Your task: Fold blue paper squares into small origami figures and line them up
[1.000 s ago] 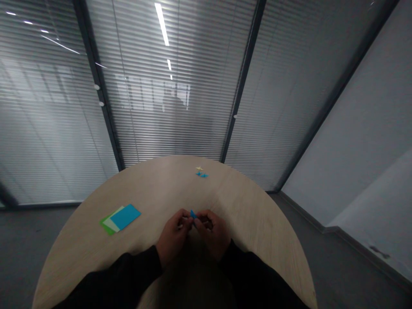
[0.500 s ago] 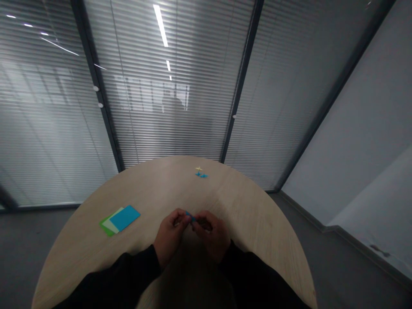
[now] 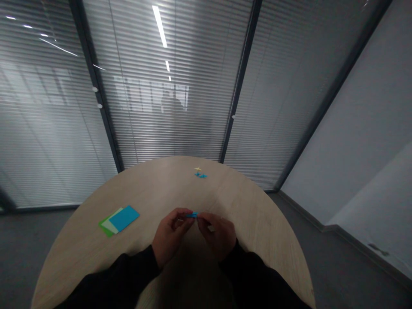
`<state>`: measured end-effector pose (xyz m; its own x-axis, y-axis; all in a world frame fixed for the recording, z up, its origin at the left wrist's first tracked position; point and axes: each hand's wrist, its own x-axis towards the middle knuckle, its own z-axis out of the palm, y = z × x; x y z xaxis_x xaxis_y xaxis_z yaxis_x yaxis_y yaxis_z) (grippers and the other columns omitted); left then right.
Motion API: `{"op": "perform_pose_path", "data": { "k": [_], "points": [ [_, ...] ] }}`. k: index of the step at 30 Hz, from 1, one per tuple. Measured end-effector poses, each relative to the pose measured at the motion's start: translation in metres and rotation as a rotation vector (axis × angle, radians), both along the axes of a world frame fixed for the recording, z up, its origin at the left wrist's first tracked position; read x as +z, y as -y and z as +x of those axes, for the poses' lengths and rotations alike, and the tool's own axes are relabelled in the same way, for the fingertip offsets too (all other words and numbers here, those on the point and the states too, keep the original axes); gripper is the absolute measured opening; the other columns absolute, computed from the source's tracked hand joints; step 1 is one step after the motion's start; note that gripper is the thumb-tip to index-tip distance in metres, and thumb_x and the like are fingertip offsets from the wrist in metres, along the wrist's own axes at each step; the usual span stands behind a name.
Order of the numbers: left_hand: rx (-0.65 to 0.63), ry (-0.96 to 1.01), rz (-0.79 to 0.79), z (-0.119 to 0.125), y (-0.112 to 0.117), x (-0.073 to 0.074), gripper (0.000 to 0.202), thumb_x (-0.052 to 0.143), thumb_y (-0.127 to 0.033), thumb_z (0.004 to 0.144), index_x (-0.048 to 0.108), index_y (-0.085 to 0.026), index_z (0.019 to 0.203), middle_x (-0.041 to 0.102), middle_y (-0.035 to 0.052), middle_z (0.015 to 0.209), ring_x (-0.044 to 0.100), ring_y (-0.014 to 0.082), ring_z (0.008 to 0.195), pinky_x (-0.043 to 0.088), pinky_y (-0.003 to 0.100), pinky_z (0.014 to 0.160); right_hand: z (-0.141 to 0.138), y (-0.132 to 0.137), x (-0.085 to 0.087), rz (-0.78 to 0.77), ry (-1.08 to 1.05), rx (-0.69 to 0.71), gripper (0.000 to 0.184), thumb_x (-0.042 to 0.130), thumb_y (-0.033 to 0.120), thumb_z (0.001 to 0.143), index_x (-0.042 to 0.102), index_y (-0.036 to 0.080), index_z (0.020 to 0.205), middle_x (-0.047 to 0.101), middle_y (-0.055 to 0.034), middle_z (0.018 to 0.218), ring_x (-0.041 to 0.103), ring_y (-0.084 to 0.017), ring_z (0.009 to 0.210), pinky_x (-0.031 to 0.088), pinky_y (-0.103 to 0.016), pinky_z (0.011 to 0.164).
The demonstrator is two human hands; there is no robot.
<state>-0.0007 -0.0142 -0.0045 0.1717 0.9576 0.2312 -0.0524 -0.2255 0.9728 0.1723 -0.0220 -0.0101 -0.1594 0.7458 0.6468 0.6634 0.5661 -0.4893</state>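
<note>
A small folded piece of blue paper (image 3: 192, 215) is held between my two hands above the near middle of the table. My left hand (image 3: 171, 234) pinches its left end between thumb and fingers. At the right end, the thumb and fingertips of my right hand (image 3: 219, 234) close on the paper's tip. Part of the paper is hidden behind the fingers. To the left of my hands lie sheets of paper in a loose stack: a blue sheet (image 3: 124, 218) on top, with a pale green sheet (image 3: 110, 226) and a bright green sheet (image 3: 105, 229) beneath.
Near the far edge of the round wooden table (image 3: 154, 184) sit small folded paper shapes, a yellow one (image 3: 198, 169) and two blue ones (image 3: 202, 176). Beyond the table stands a glass partition with blinds (image 3: 174, 128); a pale wall (image 3: 360, 150) is at right.
The blue paper has turned from slanted to nearly level, and more of it shows. My right hand has shifted slightly to the right. The stack and small shapes stay put.
</note>
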Motion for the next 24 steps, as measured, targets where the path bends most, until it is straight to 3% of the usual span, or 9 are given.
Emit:
{"op": "perform_pose_path", "data": {
  "k": [11,20,24],
  "points": [
    [0.029,-0.131,0.139,-0.004,0.003,0.010,0.014,0.066,-0.031,0.083,0.067,-0.020,0.092,0.072,0.0045,0.089,0.066,0.0215,0.086,0.051,0.035,0.083,-0.001,0.003,0.006,0.114,-0.058,0.103,0.017,0.058,0.025,0.092,0.073,0.028,0.099,0.075,-0.0065,0.096,0.070,-0.022,0.090,0.055,-0.036,0.081],
    [0.030,-0.126,0.177,-0.005,0.003,0.008,0.009,0.065,-0.028,0.083,0.066,-0.020,0.086,0.070,0.0050,0.091,0.066,0.0201,0.087,0.052,0.032,0.083,0.003,-0.004,0.012,-0.024,-0.181,0.226,0.012,0.061,0.030,0.091,0.069,0.023,0.098,0.073,-0.0049,0.089,0.068,-0.017,0.071,0.055,-0.029,0.068],
    [0.023,-0.101,0.159,-0.005,0.004,0.007,0.011,0.064,-0.029,0.082,0.063,-0.019,0.084,0.069,0.0047,0.088,0.066,0.0200,0.086,0.053,0.032,0.080,0.007,-0.006,0.012,0.054,-0.114,0.295,0.014,0.058,0.032,0.094,0.069,0.024,0.098,0.074,-0.0041,0.087,0.069,-0.017,0.077,0.054,-0.028,0.070]
  ]
}}
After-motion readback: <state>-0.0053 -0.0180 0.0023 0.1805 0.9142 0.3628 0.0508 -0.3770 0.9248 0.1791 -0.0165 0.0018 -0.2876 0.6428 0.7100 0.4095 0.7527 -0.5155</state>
